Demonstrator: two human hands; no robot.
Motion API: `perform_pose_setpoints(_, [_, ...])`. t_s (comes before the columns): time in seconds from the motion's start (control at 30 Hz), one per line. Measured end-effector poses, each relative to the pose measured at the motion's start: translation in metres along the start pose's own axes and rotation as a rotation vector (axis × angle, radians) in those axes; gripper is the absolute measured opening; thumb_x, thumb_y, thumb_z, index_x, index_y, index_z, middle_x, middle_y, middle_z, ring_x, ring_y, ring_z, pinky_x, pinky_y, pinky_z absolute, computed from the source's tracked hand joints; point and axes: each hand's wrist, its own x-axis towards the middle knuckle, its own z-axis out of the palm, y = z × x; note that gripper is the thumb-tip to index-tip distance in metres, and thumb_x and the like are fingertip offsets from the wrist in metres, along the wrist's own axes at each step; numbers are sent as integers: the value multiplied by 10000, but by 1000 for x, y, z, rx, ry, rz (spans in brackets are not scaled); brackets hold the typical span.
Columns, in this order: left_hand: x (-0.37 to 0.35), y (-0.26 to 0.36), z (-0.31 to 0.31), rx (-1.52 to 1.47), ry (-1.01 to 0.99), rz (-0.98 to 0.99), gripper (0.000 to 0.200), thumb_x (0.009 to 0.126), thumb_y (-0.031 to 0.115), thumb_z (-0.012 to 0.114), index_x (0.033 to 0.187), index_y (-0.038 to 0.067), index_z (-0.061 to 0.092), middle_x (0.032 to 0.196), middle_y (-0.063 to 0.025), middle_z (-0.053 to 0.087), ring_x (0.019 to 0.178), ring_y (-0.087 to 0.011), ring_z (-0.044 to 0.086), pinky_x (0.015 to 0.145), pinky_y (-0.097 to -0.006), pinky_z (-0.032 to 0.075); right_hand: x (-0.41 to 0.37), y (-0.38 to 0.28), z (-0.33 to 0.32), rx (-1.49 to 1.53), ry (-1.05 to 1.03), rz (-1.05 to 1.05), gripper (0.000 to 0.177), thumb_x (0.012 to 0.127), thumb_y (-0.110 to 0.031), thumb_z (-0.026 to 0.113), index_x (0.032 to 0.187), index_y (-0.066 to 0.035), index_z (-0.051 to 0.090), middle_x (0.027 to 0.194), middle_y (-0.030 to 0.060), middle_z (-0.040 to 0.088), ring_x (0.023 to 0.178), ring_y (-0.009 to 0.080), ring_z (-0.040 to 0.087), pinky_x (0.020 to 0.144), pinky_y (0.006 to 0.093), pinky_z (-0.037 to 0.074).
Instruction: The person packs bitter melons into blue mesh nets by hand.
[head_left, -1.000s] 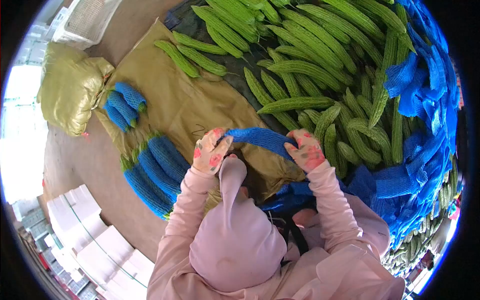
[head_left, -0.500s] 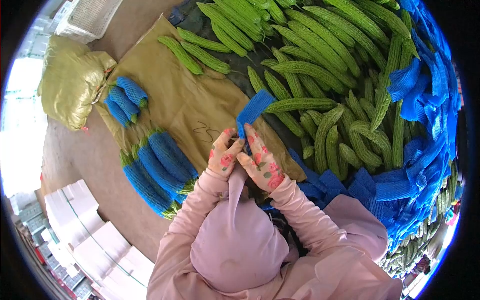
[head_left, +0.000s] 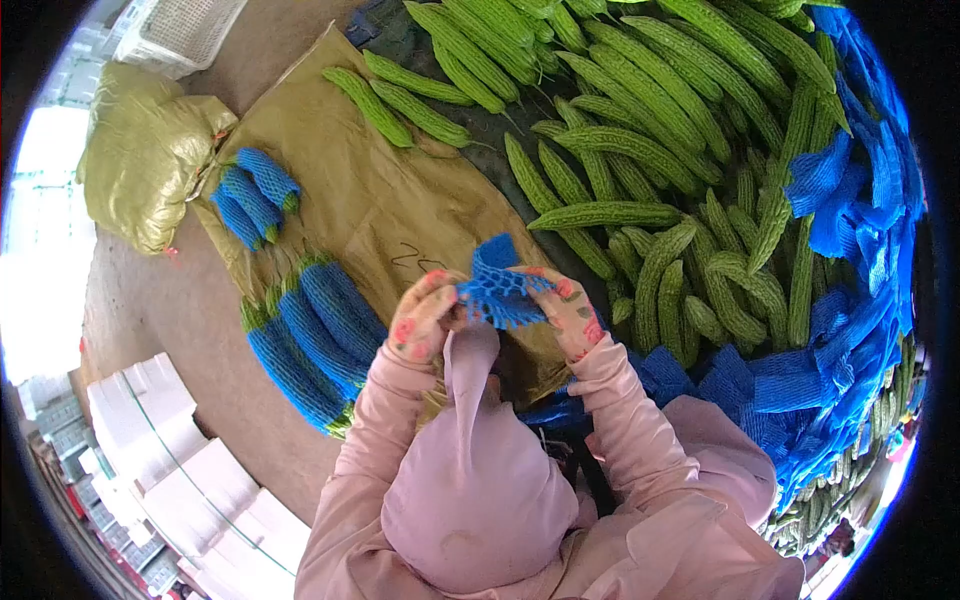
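A blue foam net sleeve (head_left: 497,285) is stretched sideways between my two gloved hands, its mesh spread wide at the near edge. My left hand (head_left: 424,315), in a flower-print glove, pinches the sleeve's left side. On the other side my right hand (head_left: 570,312) grips the right edge. Below them lies an olive woven sack (head_left: 380,200) with a dark number written on it. To the left of my hands, bitter gourds in blue net sleeves (head_left: 335,310) lie side by side. Several bare bitter gourds (head_left: 655,280) are heaped to the right.
Loose blue net sleeves (head_left: 780,385) pile along the right side. Three smaller sleeved gourds (head_left: 250,200) rest on the sack's left part. A stuffed olive sack (head_left: 145,160), a white crate (head_left: 185,30) and white foam boxes (head_left: 190,450) stand at the left.
My hands have moved apart, pulling the blue net sleeve from a flat folded strip into a wide open mesh. The gourds lie as before.
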Motion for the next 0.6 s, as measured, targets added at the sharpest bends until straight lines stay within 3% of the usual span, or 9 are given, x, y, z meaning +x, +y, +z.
perform_pose_setpoints(0.1, [14, 12, -22, 167, 10, 40, 134, 895, 163, 598, 959, 45, 596, 864, -26, 620, 756, -127, 575, 657, -262, 468, -3, -11, 10, -487, 194, -42, 239, 918, -134, 555, 1119, -15, 605, 1004, 74, 666, 901, 152, 638, 823, 272, 494])
perform_pose_setpoints(0.13, [19, 15, -24, 693, 2, 94, 160, 877, 147, 593, 994, 37, 595, 941, -85, 635, 835, -214, 610, 732, -332, 490, 0, -8, 16, -482, 191, -44, 239, 918, -134, 555, 1119, -15, 605, 1004, 74, 666, 901, 152, 638, 823, 272, 494])
perform_pose_setpoints(0.17, [16, 17, -8, 695, 6, 92, 160, 877, 147, 593, 994, 37, 595, 941, -85, 635, 835, -214, 610, 732, -332, 490, 4, -2, 26, -810, 229, -146, 219, 889, -132, 579, 1077, -26, 611, 971, 92, 672, 873, 180, 646, 798, 283, 499])
perform_pose_setpoints(0.23, [2, 24, 50, 1590, -52, 1003, 278, 816, 108, 601, 1062, -21, 600, 997, -155, 631, 924, -314, 613, 856, -397, 470, 12, 12, 25, -1136, 262, -251, 200, 860, -130, 603, 1036, -36, 617, 938, 110, 678, 845, 208, 655, 773, 295, 504])
perform_pose_setpoints(0.3, [-5, 27, 67, 1191, -605, 992, 361, 786, 84, 617, 1124, -37, 580, 1053, -206, 604, 976, -383, 593, 900, -459, 449, 28, 31, 9, -665, -19, -840, 208, 807, -139, 647, 989, -43, 614, 901, 133, 678, 804, 263, 658, 719, 329, 507])
perform_pose_setpoints(0.33, [-8, 17, 71, 1053, -668, 1058, 372, 769, 47, 622, 1127, -41, 569, 1102, -197, 595, 1002, -386, 592, 909, -461, 452, 23, 15, 7, -828, 78, -324, 176, 796, -121, 659, 949, -49, 612, 857, 115, 669, 768, 226, 650, 694, 325, 505])
perform_pose_setpoints(0.37, [-12, 15, 73, 1141, -654, 1085, 395, 750, 12, 634, 1133, -49, 559, 1091, -198, 598, 996, -375, 597, 889, -456, 470, 23, 6, 17, -423, 171, -300, 180, 801, -113, 663, 952, -32, 610, 807, 80, 651, 721, 156, 615, 665, 299, 489])
perform_pose_setpoints(0.47, [5, -8, 49, 1228, -467, 1032, 319, 785, 15, 590, 1100, -33, 581, 1100, -189, 598, 975, -359, 607, 829, -430, 499, 24, -11, 7, -432, 435, -256, 151, 850, -123, 635, 940, -5, 606, 775, 36, 624, 691, 77, 533, 635, 265, 466])
perform_pose_setpoints(0.6, [26, -23, 23, 1463, -284, 512, 250, 850, 52, 524, 1072, -13, 617, 1046, -162, 629, 928, -338, 623, 747, -393, 510, 8, 1, 14, -587, 341, -177, 185, 857, -157, 629, 954, 0, 611, 784, 93, 639, 686, 149, 594, 649, 286, 479])
